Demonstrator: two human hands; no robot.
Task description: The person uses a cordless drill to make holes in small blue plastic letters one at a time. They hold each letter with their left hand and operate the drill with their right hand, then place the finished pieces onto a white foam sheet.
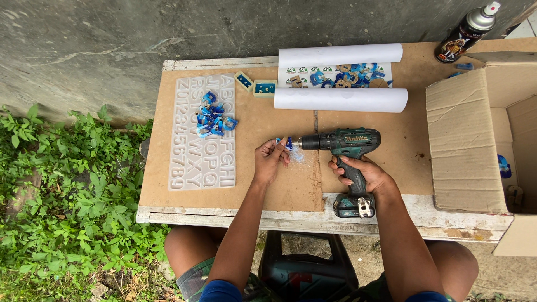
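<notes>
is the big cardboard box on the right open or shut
Open: the cardboard box lies on its side, flaps spread, and its inside shows.

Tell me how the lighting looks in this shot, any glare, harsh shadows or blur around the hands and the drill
Head view: soft, even daylight, no harsh shadows; only faint shade under the paper rolls. No marked glare. Left hand, small blue piece, right hand and cordless drill all look sharp. Table edges bow slightly, suggesting wide-angle distortion.
</notes>
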